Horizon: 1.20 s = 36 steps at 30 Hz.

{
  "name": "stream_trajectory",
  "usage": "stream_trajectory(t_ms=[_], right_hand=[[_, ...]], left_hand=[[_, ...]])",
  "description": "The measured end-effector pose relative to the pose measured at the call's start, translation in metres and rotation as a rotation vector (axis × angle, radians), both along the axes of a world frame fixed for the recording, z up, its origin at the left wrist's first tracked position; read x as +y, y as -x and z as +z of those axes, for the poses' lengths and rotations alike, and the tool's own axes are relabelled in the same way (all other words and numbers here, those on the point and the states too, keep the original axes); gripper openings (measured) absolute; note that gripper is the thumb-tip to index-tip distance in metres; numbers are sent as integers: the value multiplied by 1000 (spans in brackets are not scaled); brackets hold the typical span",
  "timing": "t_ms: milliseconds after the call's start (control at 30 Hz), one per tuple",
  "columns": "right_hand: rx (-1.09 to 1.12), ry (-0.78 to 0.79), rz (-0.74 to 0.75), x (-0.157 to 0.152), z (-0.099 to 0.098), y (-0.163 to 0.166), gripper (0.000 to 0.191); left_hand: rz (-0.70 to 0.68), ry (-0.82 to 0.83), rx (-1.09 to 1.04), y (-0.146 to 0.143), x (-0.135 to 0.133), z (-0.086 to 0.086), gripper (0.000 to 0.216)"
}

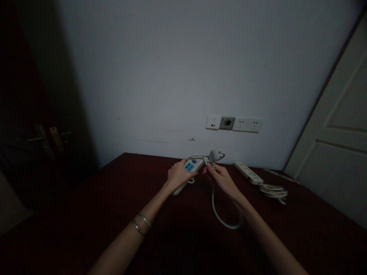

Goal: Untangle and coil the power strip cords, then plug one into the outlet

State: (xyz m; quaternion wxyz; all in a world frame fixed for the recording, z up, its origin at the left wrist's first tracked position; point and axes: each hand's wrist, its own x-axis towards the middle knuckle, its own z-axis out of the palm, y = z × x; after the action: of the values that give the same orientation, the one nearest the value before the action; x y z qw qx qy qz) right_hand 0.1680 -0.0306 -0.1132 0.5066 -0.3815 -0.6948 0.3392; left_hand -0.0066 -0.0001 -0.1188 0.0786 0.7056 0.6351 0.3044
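My left hand (179,175) is closed around a white power strip (195,165) with a blue socket panel, tilted above the dark red table. To its right, my right hand (220,177) is closed on the strip's white power cord (213,200), just below the plug (212,155). The plug points up, its prongs toward the wall side. From my right hand the cord hangs down in a loose loop, and another stretch of it runs across to the strip's far end. The strip's middle is hidden under my left hand.
A second white power strip (249,173) lies on the table (137,179) at the right, its cord (273,192) bundled beside it. Wall sockets (247,125) sit above the table's back edge. A white door (341,126) stands at the right, a dark door handle (56,138) at the left.
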Motion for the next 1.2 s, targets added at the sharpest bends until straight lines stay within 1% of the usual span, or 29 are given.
stream_trajectory(t_ms=[100, 200, 267, 367, 433, 533, 667, 800, 1000, 1200], right_hand=[[16, 92, 28, -4, 8, -5, 46], [-74, 130, 80, -10, 18, -13, 46], [-129, 150, 146, -16, 25, -18, 46], [-110, 180, 269, -30, 39, -21, 48], [-62, 180, 309, -40, 47, -21, 49], [-22, 182, 287, -51, 56, -18, 49], [-27, 182, 281, -56, 59, -17, 51], [-90, 181, 307, -59, 61, -25, 50], [-235, 107, 335, -64, 66, -34, 52], [-256, 108, 337, -82, 76, -31, 53]], left_hand=[[-5, 27, 53, 3, 0, 2, 66], [-28, 37, 83, 6, 2, 3, 64], [-33, 34, 97, 9, 5, 3, 63], [23, 28, 119, 19, 11, 0, 62], [83, 22, 141, 27, 16, -3, 63], [104, 26, 149, 37, 24, -8, 65], [97, 39, 132, 41, 31, -9, 66], [88, 57, 108, 40, 35, -8, 67], [84, 87, 89, 42, 37, -9, 65], [67, 65, 72, 42, 39, -11, 68]])
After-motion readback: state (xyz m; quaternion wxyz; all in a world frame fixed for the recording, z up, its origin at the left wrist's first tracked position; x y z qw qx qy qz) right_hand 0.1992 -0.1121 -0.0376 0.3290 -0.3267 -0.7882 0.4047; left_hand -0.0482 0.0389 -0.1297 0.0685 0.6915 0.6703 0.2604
